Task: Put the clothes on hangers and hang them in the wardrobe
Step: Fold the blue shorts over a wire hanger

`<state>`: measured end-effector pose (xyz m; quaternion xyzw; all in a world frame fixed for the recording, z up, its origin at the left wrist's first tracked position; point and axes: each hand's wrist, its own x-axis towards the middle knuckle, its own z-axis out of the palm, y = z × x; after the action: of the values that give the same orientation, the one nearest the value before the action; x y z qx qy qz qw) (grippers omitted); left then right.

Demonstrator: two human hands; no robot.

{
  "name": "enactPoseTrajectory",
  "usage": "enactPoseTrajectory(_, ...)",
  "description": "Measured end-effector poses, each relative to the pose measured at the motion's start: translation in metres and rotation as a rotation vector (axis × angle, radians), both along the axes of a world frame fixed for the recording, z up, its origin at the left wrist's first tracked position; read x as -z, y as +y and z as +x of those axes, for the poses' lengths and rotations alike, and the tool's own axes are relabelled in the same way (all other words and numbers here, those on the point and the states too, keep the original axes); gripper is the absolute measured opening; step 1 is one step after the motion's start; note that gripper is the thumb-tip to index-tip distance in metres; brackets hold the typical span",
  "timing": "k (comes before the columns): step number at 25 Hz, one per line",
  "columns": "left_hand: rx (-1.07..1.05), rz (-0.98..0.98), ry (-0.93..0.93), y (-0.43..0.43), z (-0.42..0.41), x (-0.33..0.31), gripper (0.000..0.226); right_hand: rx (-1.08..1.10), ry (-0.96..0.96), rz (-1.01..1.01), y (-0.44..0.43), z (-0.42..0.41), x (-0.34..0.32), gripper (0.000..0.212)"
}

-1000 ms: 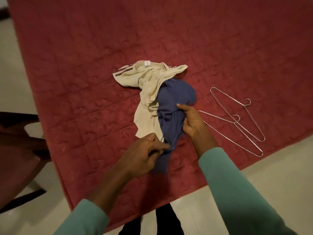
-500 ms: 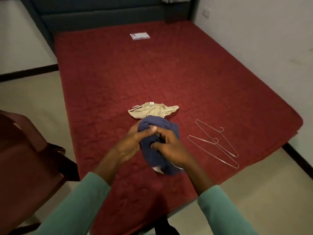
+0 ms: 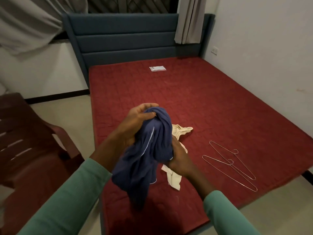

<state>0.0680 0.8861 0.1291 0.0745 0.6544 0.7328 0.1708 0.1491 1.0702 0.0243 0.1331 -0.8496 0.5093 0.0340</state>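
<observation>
A person's left hand (image 3: 135, 122) and right hand (image 3: 181, 158) both clutch a bunched navy garment (image 3: 149, 158) above the red mattress (image 3: 220, 107). A cream garment (image 3: 182, 130) lies beneath it, with two wire hangers (image 3: 232, 164) at three o'clock.

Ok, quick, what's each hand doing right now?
Left hand: holding the top of the blue garment.
Right hand: gripping the same garment lower down.

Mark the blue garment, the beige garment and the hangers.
blue garment (image 3: 149, 150): head view, middle of the bunched cloth.
beige garment (image 3: 182, 130): head view, far crumpled end.
hangers (image 3: 231, 164): head view, where the two wires cross.
</observation>
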Motion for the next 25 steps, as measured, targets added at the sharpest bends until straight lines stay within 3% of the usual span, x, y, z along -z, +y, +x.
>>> enactPoseTrajectory(2, -0.072, -0.002, 0.029, -0.009, -0.004, -0.009, 0.023, 0.147, -0.096, -0.255, -0.013, -0.010, -0.012, 0.020)
enactPoseTrajectory(3, -0.109, -0.030, 0.052, -0.016, -0.007, -0.011, 0.020, 0.202, -0.162, -0.404, -0.014, -0.016, -0.017, 0.010)
enactPoseTrajectory(6, -0.176, -0.198, 0.124, -0.037, -0.020, -0.004, 0.015, 0.314, -0.184, -0.500, -0.014, -0.026, -0.049, 0.024)
enactPoseTrajectory(8, -0.177, -0.382, 0.216, -0.044, -0.022, 0.007, 0.010, 0.327, -0.142, -0.493, -0.015, -0.027, -0.077, 0.021)
enactPoseTrajectory(10, -0.195, -0.467, 0.336, -0.041, -0.013, 0.012, 0.029, 0.313, -0.167, -0.432, -0.014, -0.029, -0.098, 0.031)
enactPoseTrajectory(11, -0.165, -0.437, 0.400, -0.038, -0.006, 0.012, 0.041, 0.301, -0.202, -0.359, -0.014, -0.032, -0.105, 0.047)
enactPoseTrajectory(14, 0.177, -0.249, 0.454, -0.024, 0.006, 0.000, 0.063, 0.167, -0.324, -0.132, -0.013, -0.038, -0.113, 0.088)
enactPoseTrajectory(16, 0.343, -0.300, 0.472, -0.017, 0.005, -0.002, 0.075, 0.060, -0.360, -0.116, -0.012, -0.039, -0.111, 0.087)
enactPoseTrajectory(18, 0.356, -0.333, 0.501, -0.014, -0.003, 0.000, 0.065, -0.012, -0.415, -0.194, -0.011, -0.035, -0.114, 0.072)
enactPoseTrajectory(21, 0.203, -0.209, 0.598, -0.013, -0.011, -0.005, 0.023, -0.126, -0.417, -0.312, -0.006, -0.026, -0.109, 0.058)
enactPoseTrajectory(23, 0.086, -0.159, 0.660, -0.017, -0.014, -0.015, 0.012, -0.195, -0.390, -0.232, 0.003, -0.020, -0.085, 0.048)
enactPoseTrajectory(25, 0.014, -0.141, 0.709, -0.020, -0.016, -0.025, 0.011, -0.069, -0.380, -0.058, 0.016, -0.019, -0.042, 0.060)
